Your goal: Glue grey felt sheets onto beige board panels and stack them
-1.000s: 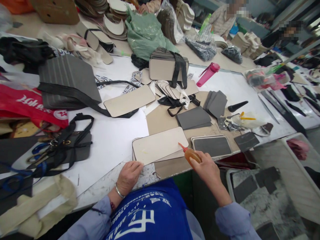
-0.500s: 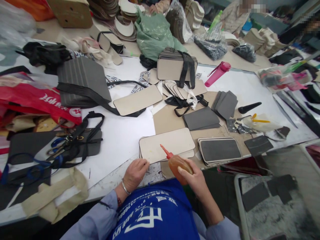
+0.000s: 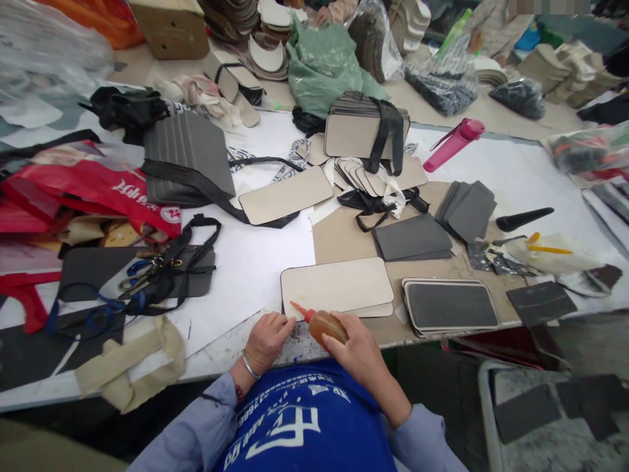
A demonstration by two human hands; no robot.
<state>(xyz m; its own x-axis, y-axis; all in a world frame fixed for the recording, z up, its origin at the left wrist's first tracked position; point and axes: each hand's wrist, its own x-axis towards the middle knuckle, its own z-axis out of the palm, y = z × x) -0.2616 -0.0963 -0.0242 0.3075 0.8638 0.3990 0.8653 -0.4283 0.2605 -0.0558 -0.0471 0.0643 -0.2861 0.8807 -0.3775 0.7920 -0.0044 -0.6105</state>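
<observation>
My right hand point(image 3: 361, 351) is wrapped round a squeeze bottle point(image 3: 327, 328) of amber liquid with a red nozzle. The nozzle tip points left, over the lower left part of a beige rounded panel point(image 3: 339, 282). Whether it touches the surface I cannot tell. A few small yellowish marks show on that panel, and another beige panel peeks out beneath its lower edge. My left hand point(image 3: 268, 341), with a bangle at the wrist, has its fingers closed at the panel's near left corner. Just right lies a stack of beige panels topped by a dark grey piece point(image 3: 451, 305).
Dark grey sheets point(image 3: 413, 237) lie behind the panel, beside a black-handled tool point(image 3: 525, 218). A pink bottle point(image 3: 455, 144) stands farther back. Strapped grey stacks point(image 3: 189, 157), a red bag point(image 3: 108, 190) and tangled straps point(image 3: 171, 262) crowd the left. A grey-topped cart point(image 3: 535, 446) is at lower right.
My right hand has brought the squeeze bottle left and lower, its nozzle now near my left fingers. My left hand stays at the panel's corner. The camera view has shifted slightly.
</observation>
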